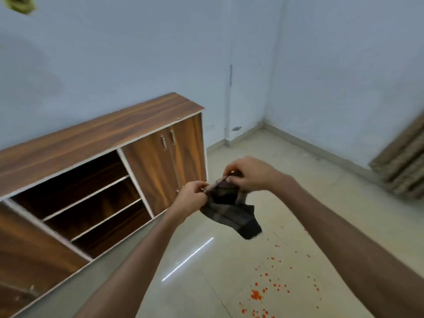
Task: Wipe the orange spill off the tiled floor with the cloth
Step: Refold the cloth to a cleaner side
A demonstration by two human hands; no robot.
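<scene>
**Orange spill [257,294] unwiped, cloth [231,212] being readied**

Scattered drops and one larger blot lie on the tiled floor [206,283] nearest the person, apparently untouched. Beyond and above them the dark checked cloth hangs clear of the floor. The left hand [192,198] and right hand [250,174] each pinch its top edge, both grips clamped on fabric. The step looks like arranging the cloth; next it must come down onto the drops. Farther off stand a wooden cabinet [91,138] with open shelves and pale blue walls [137,53].
</scene>
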